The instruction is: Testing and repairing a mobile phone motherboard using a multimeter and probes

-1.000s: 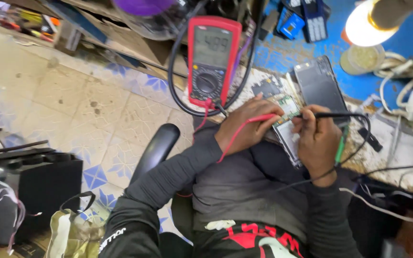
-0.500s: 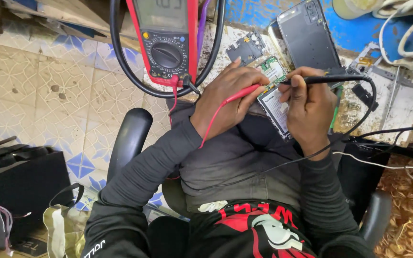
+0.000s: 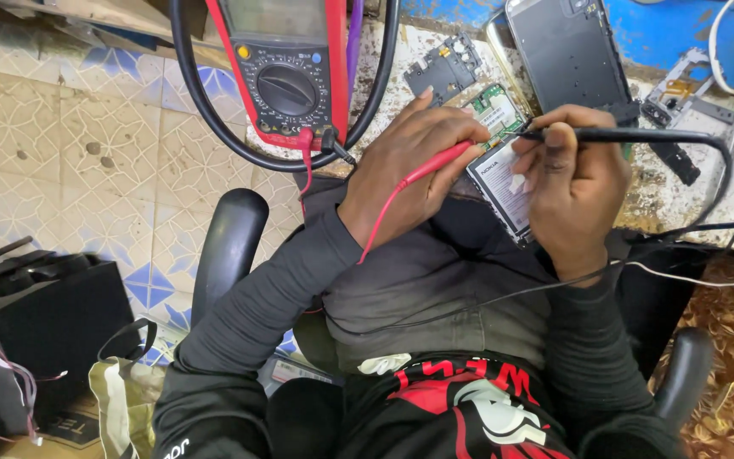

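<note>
My left hand (image 3: 405, 174) pinches a red test probe (image 3: 435, 161), its tip on the green circuit board of an opened phone (image 3: 499, 153). My right hand (image 3: 575, 183) grips a black test probe (image 3: 630, 134), whose tip meets the same board from the right. The phone lies at the worn workbench's front edge, partly under my right hand. Red and black leads run back to a red multimeter (image 3: 286, 72) standing at the upper left.
A detached phone back cover (image 3: 567, 51) and a small black board (image 3: 443, 68) lie behind the phone. Metal frame parts (image 3: 673, 98) sit to the right. Chair armrests (image 3: 231, 238) flank my lap. Tiled floor, a black box (image 3: 53, 319) and a bag are at left.
The view has closed in on the bench and shifted left and down. Both hands stay on the probes at the phone board, with only small shifts.
</note>
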